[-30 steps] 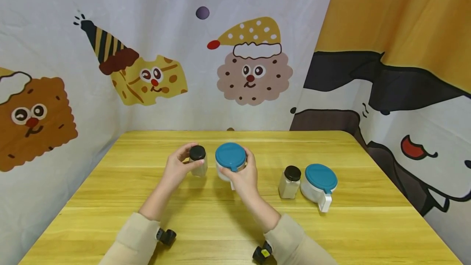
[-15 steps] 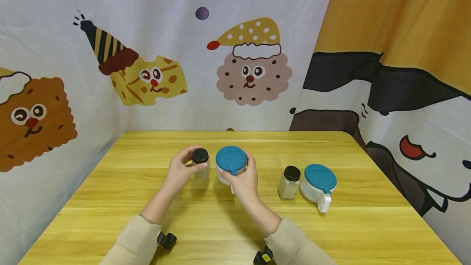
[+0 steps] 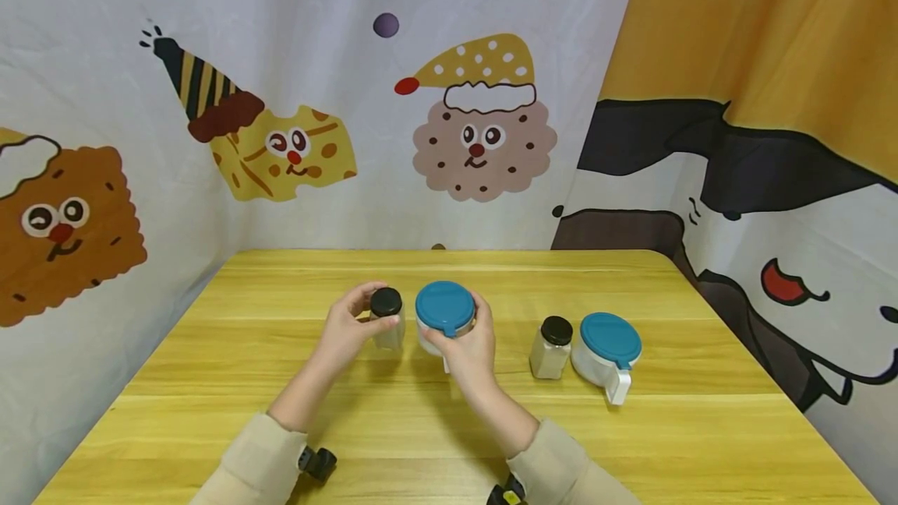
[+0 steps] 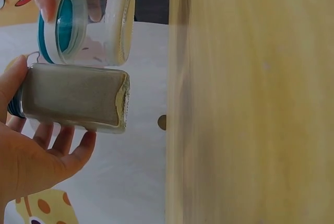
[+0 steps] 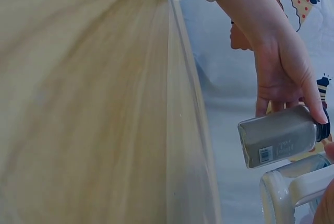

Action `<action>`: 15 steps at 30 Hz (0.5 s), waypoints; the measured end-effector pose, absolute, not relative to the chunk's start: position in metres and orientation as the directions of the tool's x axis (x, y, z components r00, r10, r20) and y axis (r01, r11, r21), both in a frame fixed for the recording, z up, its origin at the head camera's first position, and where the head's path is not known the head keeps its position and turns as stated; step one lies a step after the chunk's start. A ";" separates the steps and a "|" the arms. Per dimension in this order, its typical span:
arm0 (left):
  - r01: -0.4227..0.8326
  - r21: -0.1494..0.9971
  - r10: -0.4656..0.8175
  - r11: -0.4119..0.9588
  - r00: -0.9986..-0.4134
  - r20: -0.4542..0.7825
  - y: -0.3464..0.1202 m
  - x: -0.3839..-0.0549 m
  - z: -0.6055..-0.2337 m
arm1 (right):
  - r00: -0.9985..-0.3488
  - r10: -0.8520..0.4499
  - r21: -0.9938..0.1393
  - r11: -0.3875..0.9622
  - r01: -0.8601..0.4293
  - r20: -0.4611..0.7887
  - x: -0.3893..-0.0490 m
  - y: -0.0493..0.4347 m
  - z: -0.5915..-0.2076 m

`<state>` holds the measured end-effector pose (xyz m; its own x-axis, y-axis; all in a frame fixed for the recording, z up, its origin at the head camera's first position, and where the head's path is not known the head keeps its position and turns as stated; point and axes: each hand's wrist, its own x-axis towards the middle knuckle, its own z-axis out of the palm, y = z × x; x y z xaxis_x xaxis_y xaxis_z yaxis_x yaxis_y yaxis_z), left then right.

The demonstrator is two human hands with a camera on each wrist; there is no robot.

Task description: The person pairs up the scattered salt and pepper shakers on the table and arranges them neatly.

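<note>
Above the table, my left hand (image 3: 342,337) grips a square glass jar (image 3: 389,333) with a black lid, thumb on one side and fingers on the other. Greyish powder fills this jar (image 4: 73,97) in the left wrist view. My right hand (image 3: 473,349) holds a round seasoning pot (image 3: 445,307) with a blue lid and a white handle (image 5: 312,186). The pot's clear body (image 4: 96,28) shows pale contents at the bottom. Both containers hang upright side by side, a narrow gap between them in the head view.
On the right of the wooden table (image 3: 631,450) stand a second black-lidded jar (image 3: 550,353) with pale contents and a second blue-lidded pot (image 3: 609,341), close together. A printed cloth (image 3: 316,22) hangs behind the table's far edge.
Both hands have shifted slightly toward me and to the right, carrying the jar and the pot along. The pair on the right has stayed put.
</note>
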<state>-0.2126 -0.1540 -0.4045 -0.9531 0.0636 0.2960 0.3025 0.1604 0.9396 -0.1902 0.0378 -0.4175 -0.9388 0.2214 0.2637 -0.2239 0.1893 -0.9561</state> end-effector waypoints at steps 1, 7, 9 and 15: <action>0.299 0.941 0.066 0.160 -0.954 0.292 -0.154 -0.212 -0.405 | -0.938 0.223 -0.956 0.188 -0.225 0.265 -0.190 0.038 -0.417; 0.278 0.946 0.077 0.165 -0.960 0.269 -0.153 -0.210 -0.405 | -0.941 0.226 -0.961 0.173 -0.217 0.253 -0.186 0.039 -0.418; 0.281 0.945 0.080 0.166 -0.959 0.271 -0.152 -0.209 -0.406 | -0.943 0.226 -0.963 0.169 -0.210 0.245 -0.185 0.040 -0.418; 0.275 0.946 0.077 0.169 -0.961 0.266 -0.148 -0.206 -0.401 | -0.947 0.229 -0.967 0.170 -0.189 0.225 -0.183 0.041 -0.418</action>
<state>-0.2061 -0.1481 -0.4013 -0.9609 0.0765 0.2660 0.2754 0.1687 0.9464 -0.1830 0.0405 -0.4181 -0.9470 0.2290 0.2253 -0.1889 0.1704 -0.9671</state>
